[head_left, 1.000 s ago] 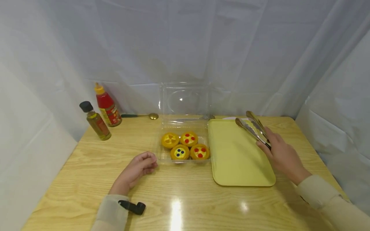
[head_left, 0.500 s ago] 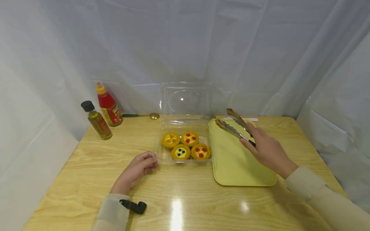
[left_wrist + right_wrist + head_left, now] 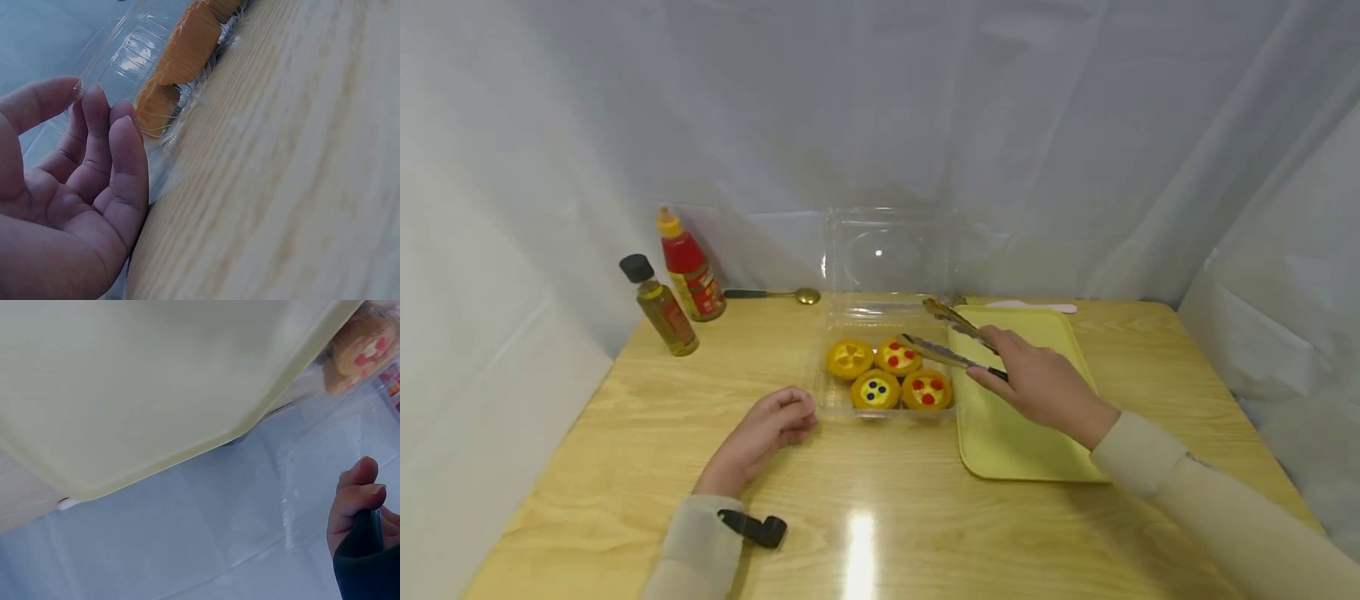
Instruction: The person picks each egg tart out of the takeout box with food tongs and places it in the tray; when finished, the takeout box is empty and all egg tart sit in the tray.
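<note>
My right hand (image 3: 1045, 387) grips a pair of metal tongs (image 3: 951, 354) by its dark handles. The tongs' tips are spread, with nothing between them, and overlap the back right of a clear plastic clamshell box (image 3: 887, 414). Inside the box sit several egg tarts, among them a red-dotted tart (image 3: 927, 390), a blue-dotted tart (image 3: 876, 390) and a plain yellow tart (image 3: 850, 358). Its lid (image 3: 887, 258) stands raised at the back. My left hand (image 3: 81, 169) pinches the box's edge at the front left corner between thumb and fingertips.
A yellow tray (image 3: 1030, 450) lies right of the box, partly under my right arm. A red sauce bottle (image 3: 696, 279) and an oil bottle (image 3: 668, 317) stand at the back left. Behind lie a spoon (image 3: 807, 296) and a pink-handled utensil (image 3: 1060, 308). White cloth (image 3: 1037, 150) hangs around the table.
My right hand has carried the tongs leftward from above the tray to the box's right side. The left hand stays at the box's corner.
</note>
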The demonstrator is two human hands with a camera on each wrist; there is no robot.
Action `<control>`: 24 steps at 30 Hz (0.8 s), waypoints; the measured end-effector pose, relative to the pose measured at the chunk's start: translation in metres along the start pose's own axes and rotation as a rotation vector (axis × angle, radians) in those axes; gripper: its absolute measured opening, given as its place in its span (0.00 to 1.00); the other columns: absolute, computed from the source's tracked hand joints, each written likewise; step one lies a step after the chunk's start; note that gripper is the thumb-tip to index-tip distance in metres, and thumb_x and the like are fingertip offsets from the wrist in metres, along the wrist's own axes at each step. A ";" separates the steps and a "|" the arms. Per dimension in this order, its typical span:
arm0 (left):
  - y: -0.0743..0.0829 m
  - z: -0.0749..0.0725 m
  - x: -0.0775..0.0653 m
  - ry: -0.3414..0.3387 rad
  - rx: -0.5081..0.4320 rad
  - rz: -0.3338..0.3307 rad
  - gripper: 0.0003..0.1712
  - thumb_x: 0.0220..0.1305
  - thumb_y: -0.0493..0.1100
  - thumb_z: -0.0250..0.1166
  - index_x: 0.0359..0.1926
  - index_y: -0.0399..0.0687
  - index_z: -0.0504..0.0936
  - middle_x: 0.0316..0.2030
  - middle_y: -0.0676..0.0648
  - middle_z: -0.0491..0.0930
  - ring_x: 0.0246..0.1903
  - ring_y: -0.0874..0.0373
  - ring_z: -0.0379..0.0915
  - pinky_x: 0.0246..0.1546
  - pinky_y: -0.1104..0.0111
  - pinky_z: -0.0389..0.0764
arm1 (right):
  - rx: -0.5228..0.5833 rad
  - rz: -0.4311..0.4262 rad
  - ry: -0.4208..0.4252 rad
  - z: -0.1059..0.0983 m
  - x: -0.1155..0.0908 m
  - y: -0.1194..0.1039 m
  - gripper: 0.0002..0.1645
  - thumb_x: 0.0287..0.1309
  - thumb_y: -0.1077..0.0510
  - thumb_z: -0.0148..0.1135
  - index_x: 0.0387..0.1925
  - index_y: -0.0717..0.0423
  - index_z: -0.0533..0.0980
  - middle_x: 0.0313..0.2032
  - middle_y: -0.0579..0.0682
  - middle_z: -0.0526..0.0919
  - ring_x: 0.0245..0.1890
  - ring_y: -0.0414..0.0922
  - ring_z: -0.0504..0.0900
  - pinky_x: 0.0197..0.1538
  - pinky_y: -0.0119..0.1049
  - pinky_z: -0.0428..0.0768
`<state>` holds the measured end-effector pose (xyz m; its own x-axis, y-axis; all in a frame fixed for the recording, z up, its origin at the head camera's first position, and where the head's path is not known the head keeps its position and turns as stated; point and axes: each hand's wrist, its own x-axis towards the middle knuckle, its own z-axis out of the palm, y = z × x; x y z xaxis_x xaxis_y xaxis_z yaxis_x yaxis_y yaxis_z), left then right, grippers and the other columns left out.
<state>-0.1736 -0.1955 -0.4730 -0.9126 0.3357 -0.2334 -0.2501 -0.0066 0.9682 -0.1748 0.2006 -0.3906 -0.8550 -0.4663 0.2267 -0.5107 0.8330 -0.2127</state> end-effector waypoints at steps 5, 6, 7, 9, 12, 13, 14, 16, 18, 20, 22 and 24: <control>0.001 0.001 -0.001 0.008 -0.001 0.002 0.09 0.73 0.44 0.58 0.44 0.42 0.75 0.38 0.46 0.77 0.39 0.55 0.76 0.41 0.66 0.80 | 0.000 0.011 -0.073 0.004 0.013 -0.013 0.39 0.69 0.35 0.52 0.69 0.57 0.62 0.54 0.58 0.78 0.35 0.49 0.83 0.35 0.47 0.82; 0.001 0.001 -0.001 0.009 -0.002 0.001 0.09 0.73 0.44 0.58 0.44 0.41 0.75 0.38 0.46 0.77 0.39 0.55 0.76 0.41 0.66 0.80 | -0.003 0.013 -0.087 0.005 0.015 -0.015 0.39 0.69 0.35 0.53 0.69 0.56 0.62 0.54 0.58 0.78 0.34 0.49 0.83 0.35 0.47 0.82; 0.001 0.001 -0.001 0.011 -0.002 0.000 0.10 0.73 0.44 0.58 0.44 0.41 0.75 0.38 0.46 0.77 0.39 0.55 0.76 0.41 0.66 0.80 | 0.000 0.011 -0.099 0.006 0.018 -0.017 0.39 0.69 0.36 0.53 0.69 0.57 0.62 0.54 0.58 0.78 0.34 0.49 0.83 0.35 0.48 0.82; 0.001 0.001 -0.001 0.015 0.000 -0.001 0.11 0.73 0.44 0.59 0.45 0.40 0.75 0.38 0.45 0.77 0.40 0.55 0.75 0.41 0.66 0.80 | -0.006 0.003 -0.120 0.008 0.023 -0.021 0.40 0.68 0.34 0.53 0.69 0.57 0.63 0.54 0.59 0.78 0.32 0.49 0.83 0.35 0.48 0.82; 0.002 0.000 0.000 0.019 0.000 -0.006 0.12 0.73 0.45 0.59 0.45 0.39 0.74 0.39 0.44 0.77 0.40 0.54 0.75 0.42 0.65 0.80 | -0.027 -0.009 -0.144 0.011 0.030 -0.027 0.41 0.68 0.33 0.51 0.69 0.56 0.63 0.55 0.59 0.77 0.29 0.47 0.82 0.35 0.47 0.82; 0.002 0.000 0.000 0.021 -0.001 -0.006 0.12 0.73 0.45 0.59 0.45 0.40 0.74 0.39 0.43 0.77 0.40 0.53 0.75 0.42 0.65 0.80 | -0.032 -0.021 -0.147 0.012 0.033 -0.028 0.41 0.68 0.32 0.50 0.68 0.56 0.63 0.54 0.59 0.78 0.27 0.46 0.81 0.34 0.46 0.82; 0.002 0.000 0.000 0.022 -0.001 -0.004 0.12 0.73 0.45 0.59 0.45 0.39 0.74 0.39 0.43 0.77 0.40 0.53 0.75 0.42 0.65 0.80 | -0.037 -0.034 -0.145 0.014 0.035 -0.030 0.40 0.68 0.32 0.50 0.67 0.57 0.64 0.51 0.58 0.79 0.24 0.44 0.79 0.32 0.45 0.81; 0.002 0.000 0.001 0.021 0.000 -0.002 0.11 0.73 0.45 0.59 0.45 0.40 0.75 0.39 0.44 0.77 0.41 0.53 0.75 0.42 0.65 0.80 | -0.040 -0.051 -0.148 0.017 0.040 -0.033 0.38 0.68 0.33 0.52 0.65 0.57 0.66 0.48 0.57 0.79 0.21 0.42 0.76 0.29 0.43 0.80; 0.002 0.001 0.001 0.019 0.004 0.002 0.10 0.73 0.44 0.59 0.44 0.41 0.75 0.38 0.45 0.77 0.41 0.53 0.75 0.42 0.64 0.80 | -0.054 -0.069 -0.151 0.021 0.045 -0.036 0.39 0.68 0.33 0.52 0.64 0.58 0.66 0.49 0.57 0.79 0.20 0.42 0.76 0.28 0.43 0.80; 0.003 0.001 0.001 0.020 0.008 0.003 0.09 0.73 0.44 0.59 0.44 0.42 0.75 0.38 0.45 0.77 0.40 0.52 0.75 0.42 0.64 0.80 | -0.062 -0.077 -0.161 0.024 0.050 -0.039 0.39 0.68 0.34 0.52 0.64 0.59 0.67 0.51 0.58 0.79 0.22 0.45 0.79 0.30 0.44 0.81; 0.003 0.002 0.000 0.022 0.007 0.001 0.08 0.73 0.44 0.59 0.43 0.43 0.75 0.38 0.45 0.77 0.40 0.52 0.75 0.41 0.64 0.80 | -0.077 -0.078 -0.180 0.027 0.054 -0.042 0.41 0.69 0.33 0.50 0.67 0.59 0.66 0.56 0.59 0.77 0.27 0.48 0.82 0.34 0.46 0.82; 0.003 0.003 0.000 0.022 0.004 0.000 0.08 0.73 0.44 0.59 0.43 0.43 0.75 0.38 0.45 0.77 0.40 0.52 0.75 0.41 0.64 0.80 | -0.086 -0.080 -0.193 0.029 0.059 -0.045 0.41 0.69 0.32 0.50 0.66 0.60 0.66 0.56 0.59 0.77 0.29 0.48 0.83 0.35 0.46 0.82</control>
<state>-0.1735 -0.1930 -0.4695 -0.9193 0.3151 -0.2357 -0.2492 -0.0028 0.9685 -0.2045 0.1271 -0.3957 -0.8175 -0.5736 0.0522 -0.5754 0.8093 -0.1179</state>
